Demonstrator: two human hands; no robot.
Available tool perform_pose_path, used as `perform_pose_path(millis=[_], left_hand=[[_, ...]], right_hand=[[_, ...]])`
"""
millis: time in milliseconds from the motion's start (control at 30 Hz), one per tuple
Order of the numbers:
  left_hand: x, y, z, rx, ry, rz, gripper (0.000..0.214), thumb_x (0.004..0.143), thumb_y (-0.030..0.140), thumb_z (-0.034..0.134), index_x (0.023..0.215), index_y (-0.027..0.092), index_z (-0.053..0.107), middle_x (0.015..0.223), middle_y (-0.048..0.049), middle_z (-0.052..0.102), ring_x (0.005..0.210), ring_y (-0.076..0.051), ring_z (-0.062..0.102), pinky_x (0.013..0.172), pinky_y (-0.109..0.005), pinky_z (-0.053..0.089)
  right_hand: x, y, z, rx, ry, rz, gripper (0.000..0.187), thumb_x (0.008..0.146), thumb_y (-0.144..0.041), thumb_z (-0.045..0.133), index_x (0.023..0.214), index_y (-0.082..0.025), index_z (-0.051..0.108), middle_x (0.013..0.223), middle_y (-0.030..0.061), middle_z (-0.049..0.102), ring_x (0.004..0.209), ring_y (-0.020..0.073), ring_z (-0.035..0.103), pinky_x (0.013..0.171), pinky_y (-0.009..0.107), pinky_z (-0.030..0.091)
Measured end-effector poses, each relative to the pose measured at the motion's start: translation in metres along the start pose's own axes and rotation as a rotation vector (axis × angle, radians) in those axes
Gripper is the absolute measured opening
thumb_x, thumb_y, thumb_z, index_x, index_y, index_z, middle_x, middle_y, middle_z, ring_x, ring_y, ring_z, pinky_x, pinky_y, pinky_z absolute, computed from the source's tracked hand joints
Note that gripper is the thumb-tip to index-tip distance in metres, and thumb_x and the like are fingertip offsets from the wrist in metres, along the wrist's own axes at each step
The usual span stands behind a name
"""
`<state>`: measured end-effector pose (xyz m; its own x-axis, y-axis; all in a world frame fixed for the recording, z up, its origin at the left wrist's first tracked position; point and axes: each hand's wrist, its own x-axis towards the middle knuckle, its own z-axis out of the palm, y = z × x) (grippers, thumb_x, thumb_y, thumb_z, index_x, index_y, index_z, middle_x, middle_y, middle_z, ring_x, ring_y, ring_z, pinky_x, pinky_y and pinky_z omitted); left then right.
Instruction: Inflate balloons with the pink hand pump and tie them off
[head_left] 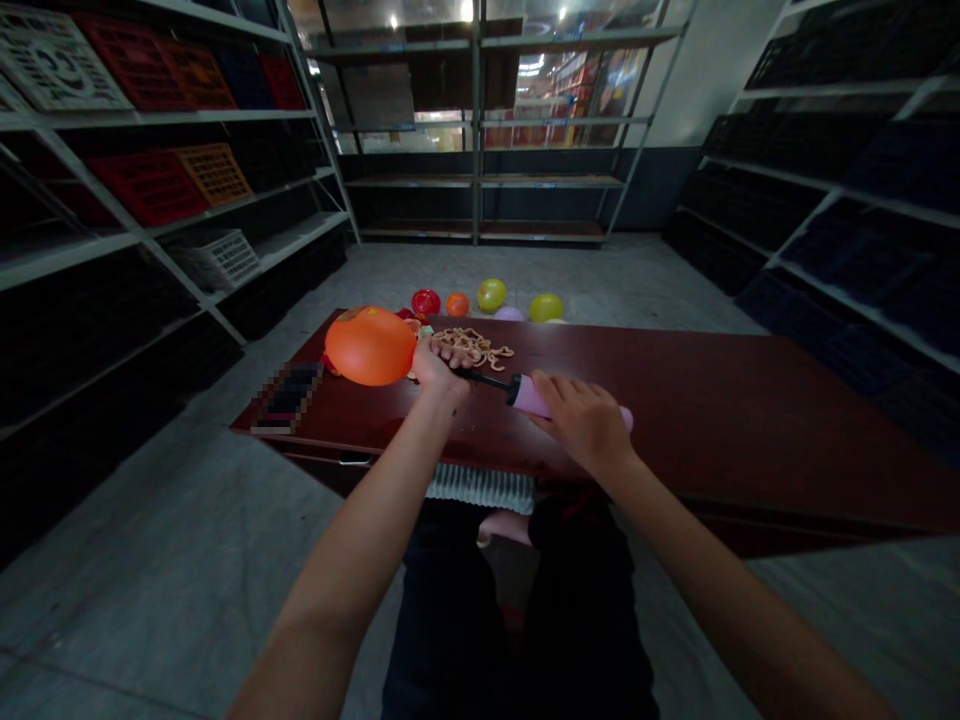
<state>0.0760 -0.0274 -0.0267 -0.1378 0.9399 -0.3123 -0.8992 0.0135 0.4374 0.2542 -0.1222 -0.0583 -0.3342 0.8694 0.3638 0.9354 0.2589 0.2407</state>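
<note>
- Orange balloon (370,346), inflated, over the left part of the dark red table (712,400), just left of the left hand.
- Left hand (442,368), closed around the balloon's neck at the pump's black end; its fingers hide the join.
- Beige, strand-like pieces (469,345), heaped on the table just beyond that hand.
- Lilac pump (531,396), its black rod pointing left.
- Right hand (589,420), wrapped around the pump's lilac body.

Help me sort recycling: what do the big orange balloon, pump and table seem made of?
Big orange balloon: probably latex, smooth, satiny, stretched round.
Pump: likely plastic, smooth, uniform pink and black.
Table: perhaps wood or laminate, dark red, faintly reflective.
</note>
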Motion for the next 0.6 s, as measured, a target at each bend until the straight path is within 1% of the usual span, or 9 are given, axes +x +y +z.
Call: perform_pose_path(millis=[100,167,233,300,333,400,467,600], left_hand=[[0.013,0.019,-0.004,0.009,0.009,0.014,0.037,0.094,0.024,0.039,0.061,0.02,0.024,0.044,0.0082,0.024,0.031,-0.006,0.023,0.037,-0.022,0.019],[0.02,0.032,-0.007,0.028,0.002,0.045,0.037,0.095,0.025,0.039,0.061,0.02,0.024,0.043,0.0081,0.024,0.031,-0.006,0.022,0.037,-0.022,0.019],[0.023,0.041,-0.009,0.056,-0.018,0.063,0.038,0.095,0.027,0.038,0.061,0.02,0.024,0.043,0.0077,0.023,0.031,-0.006,0.022,0.037,-0.022,0.018],[0.023,0.046,-0.011,0.068,-0.058,0.074,0.04,0.096,0.028,0.038,0.06,0.02,0.023,0.043,0.0074,0.022,0.031,-0.006,0.021,0.036,-0.022,0.018],[0.022,0.046,-0.011,0.068,-0.079,0.08,0.04,0.096,0.029,0.039,0.06,0.02,0.023,0.043,0.0073,0.022,0.031,-0.006,0.021,0.036,-0.022,0.018],[0.02,0.045,-0.013,0.058,-0.103,0.099,0.042,0.097,0.031,0.039,0.06,0.02,0.023,0.044,0.0072,0.021,0.031,-0.006,0.021,0.036,-0.022,0.018],[0.017,0.042,-0.016,0.042,-0.087,0.125,0.042,0.098,0.032,0.039,0.06,0.02,0.023,0.045,0.0074,0.021,0.032,-0.006,0.021,0.037,-0.022,0.017],[0.009,0.029,-0.021,0.008,-0.053,0.167,0.041,0.098,0.031,0.04,0.061,0.02,0.024,0.047,0.008,0.022,0.033,-0.005,0.021,0.037,-0.021,0.018]], right_hand=[[-0.008,0.013,0.007,0.075,-0.017,0.019,0.05,0.095,-0.047,0.043,0.133,-0.015,0.051,0.107,0.0148,0.068,0.09,0.0271,0.062,0.072,0.035,0.039],[-0.012,0.023,0.013,0.225,-0.067,0.013,0.053,0.092,-0.051,0.047,0.132,-0.017,0.052,0.112,0.0139,0.069,0.091,0.0269,0.064,0.073,0.035,0.042],[-0.014,0.03,0.016,0.426,-0.147,-0.001,0.056,0.088,-0.055,0.052,0.132,-0.02,0.052,0.117,0.0109,0.069,0.093,0.0259,0.066,0.075,0.035,0.046],[-0.013,0.035,0.016,0.586,-0.226,0.0,0.058,0.085,-0.057,0.055,0.132,-0.024,0.053,0.117,0.0081,0.07,0.095,0.0252,0.067,0.076,0.035,0.048],[-0.012,0.036,0.016,0.629,-0.256,0.012,0.058,0.084,-0.057,0.056,0.131,-0.025,0.054,0.115,0.0075,0.071,0.095,0.0253,0.068,0.076,0.035,0.048],[-0.009,0.037,0.014,0.656,-0.299,0.031,0.057,0.083,-0.058,0.056,0.13,-0.025,0.056,0.112,0.0077,0.072,0.093,0.0257,0.068,0.075,0.036,0.049],[-0.005,0.035,0.012,0.638,-0.316,0.042,0.057,0.083,-0.057,0.056,0.129,-0.024,0.057,0.109,0.0081,0.072,0.091,0.0259,0.069,0.075,0.036,0.048],[0.005,0.026,0.012,0.531,-0.24,0.035,0.055,0.082,-0.053,0.059,0.127,-0.023,0.058,0.112,0.0088,0.072,0.094,0.0271,0.068,0.075,0.036,0.047]])
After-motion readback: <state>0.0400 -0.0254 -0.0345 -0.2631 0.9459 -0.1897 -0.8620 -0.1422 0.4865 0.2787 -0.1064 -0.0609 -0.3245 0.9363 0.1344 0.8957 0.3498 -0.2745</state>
